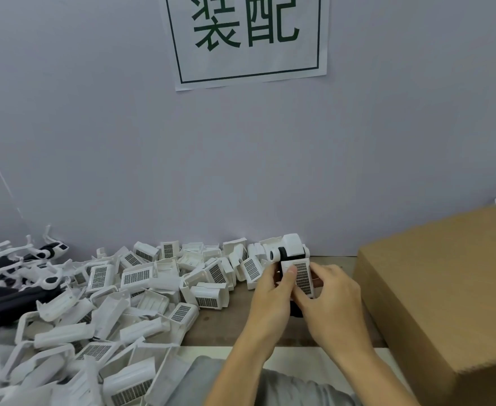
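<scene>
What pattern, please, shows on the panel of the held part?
A fine dark grid on the panel, clearest in the head view.

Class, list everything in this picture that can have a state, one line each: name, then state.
Grille unit, upright, held from both sides.
Left hand, grips the unit, thumb pressed on its front.
Right hand, grips the unit's right side.
White parts, loose in a heap.
Box, closed on top.
Sign, stuck flat on the wall.
</scene>
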Demonstrator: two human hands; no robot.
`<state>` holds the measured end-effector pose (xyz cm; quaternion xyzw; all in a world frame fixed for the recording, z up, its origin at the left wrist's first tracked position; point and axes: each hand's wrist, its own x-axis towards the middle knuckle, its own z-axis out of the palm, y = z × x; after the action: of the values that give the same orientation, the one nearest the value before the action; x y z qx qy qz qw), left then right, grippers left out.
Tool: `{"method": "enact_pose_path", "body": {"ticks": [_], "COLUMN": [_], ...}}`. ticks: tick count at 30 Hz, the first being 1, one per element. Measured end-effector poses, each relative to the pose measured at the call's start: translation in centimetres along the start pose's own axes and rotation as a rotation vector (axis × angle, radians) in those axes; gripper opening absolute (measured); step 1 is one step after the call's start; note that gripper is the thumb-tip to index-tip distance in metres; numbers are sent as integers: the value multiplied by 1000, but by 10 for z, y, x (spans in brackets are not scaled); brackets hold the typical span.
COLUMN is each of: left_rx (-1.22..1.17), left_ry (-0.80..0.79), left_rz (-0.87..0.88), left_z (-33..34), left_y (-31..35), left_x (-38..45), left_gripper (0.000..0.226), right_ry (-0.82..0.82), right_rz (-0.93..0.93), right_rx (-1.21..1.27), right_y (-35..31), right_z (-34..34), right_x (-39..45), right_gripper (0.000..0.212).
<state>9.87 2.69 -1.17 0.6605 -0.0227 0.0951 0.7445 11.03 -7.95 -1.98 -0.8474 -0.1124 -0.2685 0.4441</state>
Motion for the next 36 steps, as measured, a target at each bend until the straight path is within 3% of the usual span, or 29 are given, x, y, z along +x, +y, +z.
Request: {"method": "enact_pose_path", "body": {"ticks": [7,11,14,18,22,29,36], "left_rx": [-36,-152,-171,-64,66,280,154], "left_ry": [93,97,40,69,91,183,161], "left_rz": [15,-40,-32,3,47,69,17], "left_z": [-2,-5,-5,-2,-1,-2,-1], "left_y": [-2,-3,-2,-3,-2,-2,-1], "left_x": [2,5,3,5,3,6,4], "left_gripper": [19,21,21,26,33,39,35], "right_ry": [-125,-308,-353,-252,-257,-190,-239], "right_rz": [21,259,365,446,457,434,420], "right_rx": [214,610,748,819,823,623,712], "right_y": [5,6,3,2,3,4,4], "right_z": [-1,-7,-8,-4,-2,6,8], "right_x": [-1,2,3,4,4,3,3], "right_gripper": [22,18,37,33,32,35,35]}}
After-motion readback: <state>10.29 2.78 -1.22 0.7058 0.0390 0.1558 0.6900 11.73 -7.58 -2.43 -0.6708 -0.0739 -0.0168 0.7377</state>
